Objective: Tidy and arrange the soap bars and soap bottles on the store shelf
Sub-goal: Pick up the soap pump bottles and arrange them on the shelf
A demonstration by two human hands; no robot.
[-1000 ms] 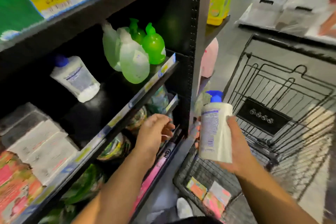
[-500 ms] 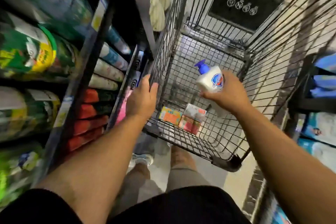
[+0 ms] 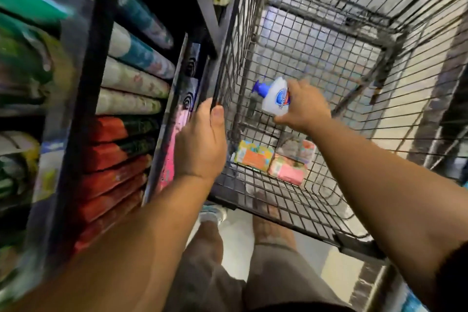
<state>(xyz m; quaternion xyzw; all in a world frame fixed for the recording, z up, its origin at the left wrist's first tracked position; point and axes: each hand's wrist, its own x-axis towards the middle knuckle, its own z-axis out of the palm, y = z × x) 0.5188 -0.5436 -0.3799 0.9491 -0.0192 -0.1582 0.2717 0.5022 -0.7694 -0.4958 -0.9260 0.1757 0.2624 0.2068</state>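
Note:
My right hand (image 3: 305, 106) grips a white soap bottle (image 3: 274, 96) with a blue pump top, tilted sideways inside the wire shopping cart (image 3: 291, 40), above its floor. My left hand (image 3: 201, 143) grips the cart's near left rim, thumb over the wire. On the cart floor lie three soap bars: an orange and yellow one (image 3: 254, 156), a pink one (image 3: 287, 170) and a pale one (image 3: 300, 148) behind it. The store shelf (image 3: 83, 88) stands at the left.
The shelf holds blurred stacked packs: red ones (image 3: 111, 159) low, pale and teal ones (image 3: 134, 66) above, green goods at the far left. My legs and shoes (image 3: 211, 213) show below the cart. Tiled floor lies to the right.
The view swung down from the shelf to the cart. My right hand moved the bottle lower into the cart, and my left hand went from near the shelf to the cart rim.

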